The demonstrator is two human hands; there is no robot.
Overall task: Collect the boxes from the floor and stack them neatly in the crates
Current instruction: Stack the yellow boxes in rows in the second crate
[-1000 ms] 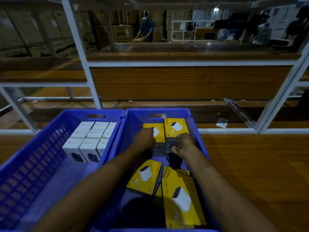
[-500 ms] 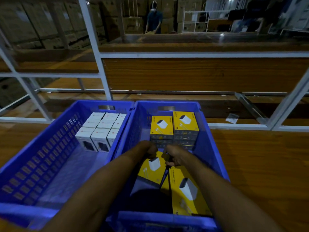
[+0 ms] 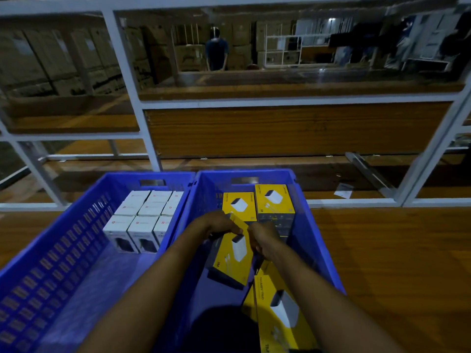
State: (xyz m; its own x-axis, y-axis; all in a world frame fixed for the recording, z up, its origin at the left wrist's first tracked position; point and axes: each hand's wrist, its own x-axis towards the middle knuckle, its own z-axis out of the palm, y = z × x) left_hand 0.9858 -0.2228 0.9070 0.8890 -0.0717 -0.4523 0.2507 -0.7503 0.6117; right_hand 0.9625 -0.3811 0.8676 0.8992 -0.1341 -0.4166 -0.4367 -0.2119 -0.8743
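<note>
Both hands meet over the middle of the right blue plastic crate (image 3: 314, 240), holding a flat yellow cardboard box (image 3: 237, 258) printed with a white charger, tilted above the crate's bottom. The left hand (image 3: 219, 225) has its fingers curled over the box's far left edge. The right hand (image 3: 262, 240) clamps the right edge, fingers bent round it. Two stacks of yellow boxes (image 3: 274, 202) stand against the crate's far wall, and loose yellow boxes (image 3: 280, 309) lie at its near right corner. The left blue plastic crate (image 3: 63, 250), touching the right one, holds white cardboard boxes (image 3: 145, 217) packed at its far end. Both crates sit on the wooden floor (image 3: 395, 263).
</note>
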